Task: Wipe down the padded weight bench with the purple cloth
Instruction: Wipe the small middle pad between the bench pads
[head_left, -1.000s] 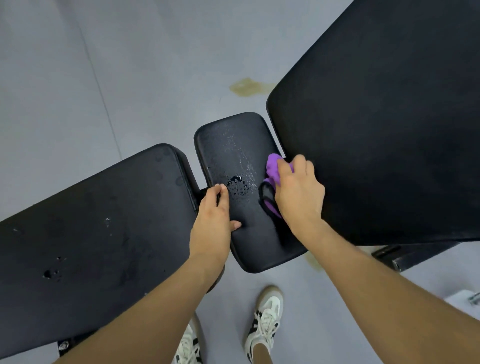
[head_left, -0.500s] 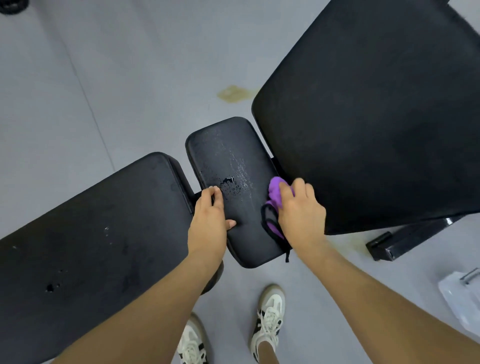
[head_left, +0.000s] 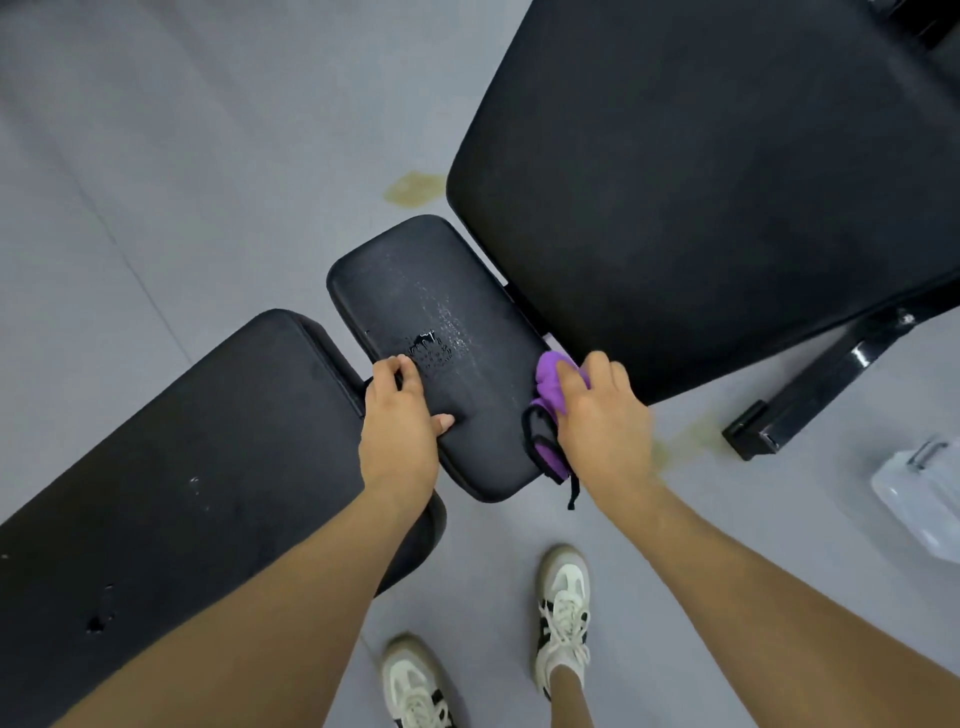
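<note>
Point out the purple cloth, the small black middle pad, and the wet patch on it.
purple cloth (head_left: 551, 382): head view, bunched upper part beside the fingers.
small black middle pad (head_left: 415, 283): head view, dry far end.
wet patch (head_left: 434, 349): head view, droplets near the centre.

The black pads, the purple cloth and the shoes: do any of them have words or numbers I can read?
No readable words or numbers.
small middle pad: a dark mark, too blurred to read.
purple cloth: no text shows.
shoes: stripes only.
clear container: no label shows.
</note>
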